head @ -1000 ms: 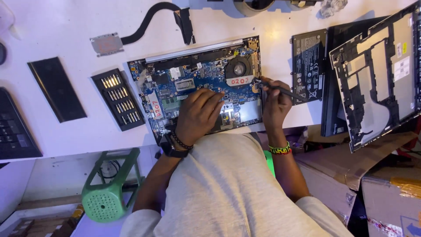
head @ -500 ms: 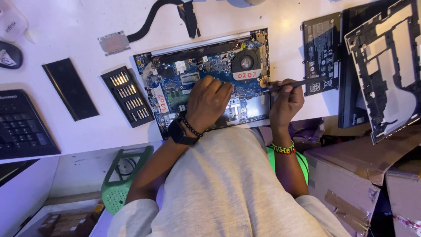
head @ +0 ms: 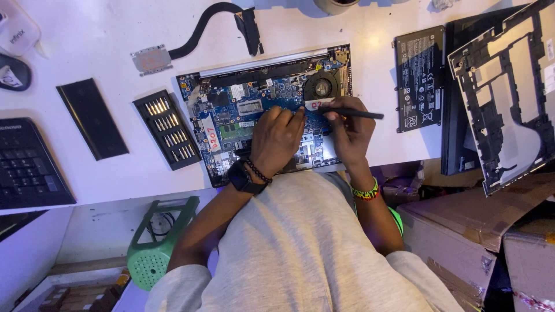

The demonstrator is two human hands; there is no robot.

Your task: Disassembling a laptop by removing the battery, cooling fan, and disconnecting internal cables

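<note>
An opened laptop (head: 231,110) lies on the white table, with its blue circuit board and a round fan (head: 322,86) exposed. My left hand (head: 276,138), with a black watch and a bead bracelet on the wrist, rests flat on the middle of the board. My right hand (head: 351,130) holds a thin black tool (head: 355,114) like a pen. The tool's tip touches a white sticker (head: 315,105) just below the fan. The fingertips of both hands nearly meet at that sticker.
A black bit set (head: 166,128) and a black strip (head: 92,118) lie left of the laptop, a keyboard (head: 26,164) farther left. A heat pipe (head: 196,32) lies above. A battery (head: 419,78) and laptop covers (head: 503,98) sit right. Cardboard boxes (head: 462,225) and a green stool (head: 156,248) are below.
My right hand has moved left along the board, bringing the tool tip onto the sticker by the fan. My left hand has shifted up toward it. The view has shifted slightly.
</note>
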